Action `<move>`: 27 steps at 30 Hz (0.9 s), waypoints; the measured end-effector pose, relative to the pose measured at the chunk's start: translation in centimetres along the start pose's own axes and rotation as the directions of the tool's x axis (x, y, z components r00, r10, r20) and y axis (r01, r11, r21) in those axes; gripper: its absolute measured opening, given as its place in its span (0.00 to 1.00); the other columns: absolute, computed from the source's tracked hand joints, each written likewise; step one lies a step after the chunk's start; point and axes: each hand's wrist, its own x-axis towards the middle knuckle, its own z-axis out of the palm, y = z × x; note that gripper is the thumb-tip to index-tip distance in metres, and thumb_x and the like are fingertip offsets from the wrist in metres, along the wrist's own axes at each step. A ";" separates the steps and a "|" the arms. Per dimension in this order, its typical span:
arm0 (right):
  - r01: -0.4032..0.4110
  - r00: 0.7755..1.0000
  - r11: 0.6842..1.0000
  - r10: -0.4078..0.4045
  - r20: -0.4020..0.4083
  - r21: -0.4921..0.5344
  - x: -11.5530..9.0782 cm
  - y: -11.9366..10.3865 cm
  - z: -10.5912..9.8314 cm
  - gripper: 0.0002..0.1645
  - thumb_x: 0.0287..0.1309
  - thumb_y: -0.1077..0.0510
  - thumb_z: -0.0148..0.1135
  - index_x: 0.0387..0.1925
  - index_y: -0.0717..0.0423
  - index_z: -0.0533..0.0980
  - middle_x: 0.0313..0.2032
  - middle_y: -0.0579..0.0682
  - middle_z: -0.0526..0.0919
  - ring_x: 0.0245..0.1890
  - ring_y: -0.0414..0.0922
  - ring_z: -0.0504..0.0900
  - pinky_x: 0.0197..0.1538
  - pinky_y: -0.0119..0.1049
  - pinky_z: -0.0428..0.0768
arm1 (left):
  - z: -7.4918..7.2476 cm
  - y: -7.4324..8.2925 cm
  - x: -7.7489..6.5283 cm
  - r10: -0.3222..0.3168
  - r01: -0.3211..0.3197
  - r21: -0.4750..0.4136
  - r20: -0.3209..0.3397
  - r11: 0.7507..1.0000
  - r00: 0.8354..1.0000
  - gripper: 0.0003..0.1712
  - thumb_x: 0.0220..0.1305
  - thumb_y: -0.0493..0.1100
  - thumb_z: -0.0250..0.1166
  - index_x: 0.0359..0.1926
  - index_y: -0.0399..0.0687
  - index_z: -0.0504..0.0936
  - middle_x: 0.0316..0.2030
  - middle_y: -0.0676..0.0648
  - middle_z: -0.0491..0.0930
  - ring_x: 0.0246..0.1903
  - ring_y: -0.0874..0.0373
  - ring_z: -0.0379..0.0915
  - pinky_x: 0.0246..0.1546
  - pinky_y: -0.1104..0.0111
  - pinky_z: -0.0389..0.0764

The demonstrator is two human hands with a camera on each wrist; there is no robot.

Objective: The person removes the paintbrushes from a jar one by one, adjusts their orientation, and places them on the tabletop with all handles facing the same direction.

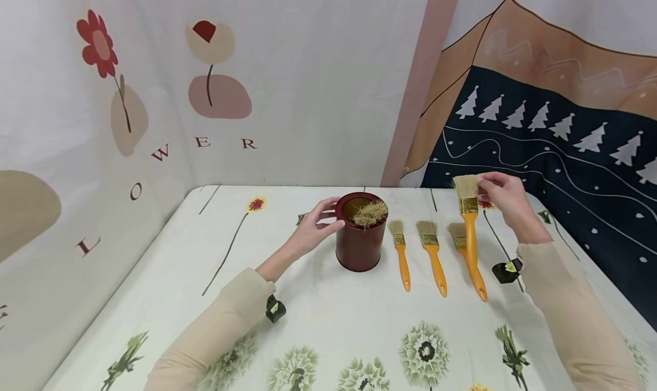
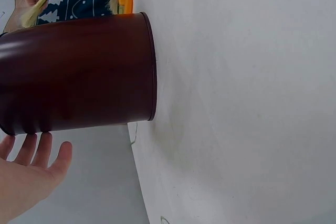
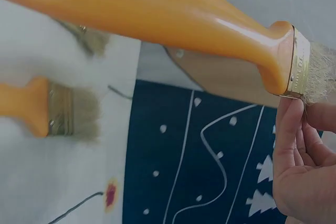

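Wears long beige slvs (image 1: 218,317) & blk wrist cams (image 1: 501,273) w/ yel. marks (image 1: 510,267).

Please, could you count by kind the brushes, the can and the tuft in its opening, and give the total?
Orange-handled brushes: 4 (one in the right hand, three on the table)
Dark red can: 1
Bristly tuft in the can's opening: 1
Total: 6

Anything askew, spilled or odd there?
Nothing looks spilled. The right hand pinches an orange-handled, tan-bristled paintbrush by its bristle end, not its handle, which looks unusual. A shaggy straw-coloured tuft shows in the mouth of the dark red cylindrical can; what it belongs to is unclear.
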 end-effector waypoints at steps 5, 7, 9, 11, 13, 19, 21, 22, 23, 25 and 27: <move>0.000 1.000 1.000 0.000 0.019 -0.011 -1.0 0.6 -0.7 0.30 0.49 0.37 0.56 0.47 0.53 0.72 0.43 0.55 0.72 0.36 0.51 0.74 0.29 0.24 0.76 | 0.0 0.0 0.0 0.005 -0.005 0.002 -0.001 1.000 1.000 0.31 0.60 0.38 0.58 0.62 0.36 0.57 0.55 0.37 0.63 0.53 0.46 0.61 0.49 0.60 0.68; -0.003 0.999 1.000 0.004 0.032 -0.017 -1.5 0.5 -0.9 0.30 0.50 0.38 0.55 0.47 0.54 0.72 0.43 0.55 0.72 0.35 0.50 0.74 0.28 0.24 0.76 | 0.0 0.1 0.0 0.006 -0.006 0.002 0.001 1.000 1.000 0.31 0.60 0.38 0.58 0.62 0.36 0.57 0.55 0.37 0.63 0.53 0.46 0.61 0.50 0.59 0.68; -0.011 0.999 1.000 0.012 0.038 -0.023 -1.9 0.4 -1.2 0.29 0.51 0.38 0.56 0.46 0.55 0.72 0.42 0.55 0.72 0.35 0.49 0.74 0.28 0.24 0.76 | 0.0 0.1 0.0 0.006 -0.006 0.001 0.001 1.000 1.000 0.31 0.60 0.38 0.58 0.62 0.36 0.57 0.55 0.38 0.63 0.53 0.47 0.61 0.50 0.59 0.68; -0.021 0.999 0.999 0.023 0.033 -0.044 -2.5 0.2 -1.5 0.29 0.51 0.38 0.56 0.46 0.56 0.72 0.42 0.55 0.72 0.34 0.48 0.74 0.28 0.24 0.76 | 0.0 0.1 0.0 0.008 -0.008 0.001 0.002 1.000 1.000 0.31 0.60 0.38 0.58 0.62 0.36 0.57 0.55 0.38 0.63 0.54 0.47 0.61 0.50 0.59 0.67; -0.026 0.999 0.996 0.029 0.030 -0.082 -2.9 0.2 -1.7 0.28 0.52 0.38 0.54 0.45 0.56 0.72 0.41 0.55 0.72 0.34 0.48 0.74 0.28 0.23 0.76 | 0.0 0.1 0.0 0.007 -0.007 0.001 0.002 1.000 1.000 0.31 0.60 0.38 0.58 0.62 0.36 0.57 0.56 0.38 0.63 0.53 0.47 0.61 0.50 0.59 0.68; -0.044 0.999 0.990 0.047 0.020 -0.136 -3.9 0.4 -2.5 0.26 0.55 0.41 0.53 0.44 0.58 0.70 0.40 0.56 0.71 0.32 0.47 0.74 0.27 0.24 0.76 | 0.0 -0.1 0.1 0.010 -0.010 0.000 0.003 1.000 1.000 0.31 0.60 0.37 0.57 0.62 0.35 0.57 0.55 0.37 0.63 0.53 0.45 0.62 0.49 0.60 0.69; -0.045 0.999 0.989 0.048 0.017 -0.141 -4.0 0.7 -2.7 0.25 0.56 0.43 0.53 0.44 0.59 0.70 0.40 0.57 0.71 0.31 0.45 0.75 0.28 0.26 0.77 | 0.0 -0.1 0.1 0.009 -0.009 0.000 0.005 1.000 1.000 0.31 0.60 0.37 0.57 0.62 0.35 0.57 0.55 0.37 0.63 0.53 0.45 0.61 0.49 0.60 0.68; -0.042 0.999 0.987 0.046 0.019 -0.152 -4.0 0.9 -2.9 0.24 0.57 0.44 0.53 0.45 0.60 0.69 0.40 0.57 0.71 0.31 0.44 0.76 0.29 0.26 0.77 | 0.0 -0.1 0.1 0.008 -0.008 0.000 0.005 1.000 1.000 0.31 0.60 0.37 0.57 0.62 0.35 0.57 0.56 0.37 0.63 0.53 0.45 0.61 0.49 0.60 0.68; -0.040 0.999 0.986 0.044 0.019 -0.163 -3.9 1.2 -3.0 0.23 0.57 0.45 0.53 0.45 0.60 0.69 0.40 0.57 0.71 0.30 0.43 0.76 0.29 0.27 0.77 | 0.0 -0.1 0.1 0.006 -0.006 -0.001 0.006 1.000 1.000 0.31 0.60 0.37 0.57 0.62 0.36 0.57 0.56 0.37 0.63 0.53 0.46 0.61 0.49 0.60 0.68; -0.047 0.999 0.979 0.052 0.017 -0.196 -3.9 1.6 -3.3 0.23 0.59 0.46 0.51 0.45 0.61 0.69 0.40 0.57 0.71 0.30 0.43 0.76 0.30 0.28 0.77 | 0.0 0.0 0.0 0.003 -0.003 0.002 0.006 1.000 1.000 0.31 0.60 0.37 0.57 0.62 0.36 0.57 0.56 0.38 0.63 0.53 0.46 0.61 0.49 0.60 0.68; -0.067 0.997 0.972 0.072 0.013 -0.224 -4.1 1.9 -3.5 0.23 0.59 0.46 0.50 0.47 0.61 0.68 0.42 0.57 0.71 0.31 0.43 0.75 0.30 0.28 0.77 | 0.0 0.0 0.0 0.001 -0.001 0.003 0.006 1.000 1.000 0.31 0.60 0.38 0.57 0.62 0.36 0.57 0.56 0.38 0.63 0.54 0.47 0.61 0.50 0.60 0.68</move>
